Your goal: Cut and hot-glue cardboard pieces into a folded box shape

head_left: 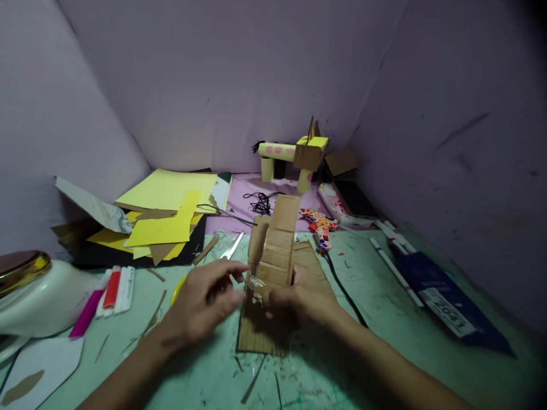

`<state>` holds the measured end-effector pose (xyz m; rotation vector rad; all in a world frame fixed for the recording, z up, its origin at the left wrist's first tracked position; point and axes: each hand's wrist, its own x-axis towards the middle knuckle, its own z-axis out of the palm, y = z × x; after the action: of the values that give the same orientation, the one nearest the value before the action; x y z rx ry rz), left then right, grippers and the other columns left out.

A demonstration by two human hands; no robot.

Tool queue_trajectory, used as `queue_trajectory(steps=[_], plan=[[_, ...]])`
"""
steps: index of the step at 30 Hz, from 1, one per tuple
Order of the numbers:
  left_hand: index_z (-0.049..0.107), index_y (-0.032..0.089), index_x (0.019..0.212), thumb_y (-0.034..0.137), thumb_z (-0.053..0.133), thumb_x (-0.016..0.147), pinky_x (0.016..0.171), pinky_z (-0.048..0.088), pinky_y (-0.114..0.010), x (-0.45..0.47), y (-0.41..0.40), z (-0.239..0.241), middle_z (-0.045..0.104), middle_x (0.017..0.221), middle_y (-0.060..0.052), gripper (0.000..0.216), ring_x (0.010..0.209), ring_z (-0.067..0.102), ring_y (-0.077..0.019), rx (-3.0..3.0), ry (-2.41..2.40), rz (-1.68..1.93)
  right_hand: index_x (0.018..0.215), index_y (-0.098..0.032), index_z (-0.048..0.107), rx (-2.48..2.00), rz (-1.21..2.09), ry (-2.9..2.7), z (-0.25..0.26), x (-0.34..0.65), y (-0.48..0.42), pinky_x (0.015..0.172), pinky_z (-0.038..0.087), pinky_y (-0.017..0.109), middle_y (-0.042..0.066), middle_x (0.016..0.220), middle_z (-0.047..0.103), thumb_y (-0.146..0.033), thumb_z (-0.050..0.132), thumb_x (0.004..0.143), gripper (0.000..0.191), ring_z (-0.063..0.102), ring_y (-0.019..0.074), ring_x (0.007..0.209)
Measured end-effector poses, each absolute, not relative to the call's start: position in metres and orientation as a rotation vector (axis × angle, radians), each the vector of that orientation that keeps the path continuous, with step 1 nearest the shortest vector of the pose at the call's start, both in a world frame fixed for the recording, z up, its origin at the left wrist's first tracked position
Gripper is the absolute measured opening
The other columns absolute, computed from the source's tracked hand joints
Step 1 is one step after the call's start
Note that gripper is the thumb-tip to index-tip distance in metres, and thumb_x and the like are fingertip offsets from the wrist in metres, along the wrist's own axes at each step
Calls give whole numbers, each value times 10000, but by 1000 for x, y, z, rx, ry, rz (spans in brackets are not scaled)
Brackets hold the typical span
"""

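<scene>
Right hand (pixel 301 293) closed on cardboard strip (pixel 280 239), thumb across front near lower end, fingers mostly hidden behind. Left hand (pixel 209 296) half open, fingers bent, gap between thumb and fingers, nothing visible in it; fingertips just beside strip's lower left edge, contact can't tell. Strip between the hands, low end at hand level, rest standing up past them, slightly tilted right, cross creases on face. Shiny clear bit (pixel 256 283) at its lower left, can't tell what. Cardboard sheet (pixel 260 333) below on surface (pixel 205 376). Scissors (pixel 233 246) just beyond left hand, blades pointing away. Glue gun (pixel 321 225) beyond right hand, black thread (pixel 260 203) behind strip. Markers (pixel 115 290) well left.
</scene>
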<state>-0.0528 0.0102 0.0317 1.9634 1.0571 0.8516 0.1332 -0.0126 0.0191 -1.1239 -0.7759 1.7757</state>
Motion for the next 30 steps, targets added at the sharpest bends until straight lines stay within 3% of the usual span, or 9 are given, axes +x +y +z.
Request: queue_trajectory(steps=[3, 6, 10, 17, 30], plan=[[626, 174, 790, 271, 621, 745, 493, 397, -239, -39, 2, 24, 588, 629, 10, 108, 525, 505, -113, 2241, 1166, 873, 747, -137, 641, -1091, 1796, -799, 17, 130, -17, 462, 442, 249, 21, 625, 628, -102, 666, 429, 320, 540, 129, 515], [486, 175, 602, 176, 502, 821, 479, 350, -207, -32, -2, 20, 507, 556, 30, 220, 500, 474, -86, 2380, 1099, 945, 732, -142, 630, -1060, 1803, -824, 14, 129, -19, 472, 451, 249, 8, 628, 609, -163, 716, 460, 286, 525, 115, 514], [435, 183, 607, 161, 471, 841, 456, 310, -197, -34, -4, 19, 439, 534, 51, 238, 464, 426, -70, 2440, 1032, 979, 711, -144, 624, -1036, 1799, -927, 12, 129, -18, 470, 441, 248, -6, 587, 575, -285, 760, 505, 284, 500, 100, 488], [448, 180, 565, 164, 470, 840, 458, 308, -216, -31, -1, 17, 422, 513, 45, 276, 462, 420, -81, 2392, 1145, 1123, 710, -149, 609, -1029, 1742, -1045, 12, 130, -17, 445, 414, 232, 11, 611, 589, -333, 732, 583, 255, 491, 94, 482], [551, 170, 560, 191, 514, 815, 477, 359, -224, -48, 18, 30, 522, 522, 23, 258, 481, 474, -95, 2329, 1250, 1160, 795, -146, 589, -1071, 1892, -1011, 18, 129, -20, 458, 452, 251, 15, 688, 610, -276, 784, 507, 372, 518, 96, 507]])
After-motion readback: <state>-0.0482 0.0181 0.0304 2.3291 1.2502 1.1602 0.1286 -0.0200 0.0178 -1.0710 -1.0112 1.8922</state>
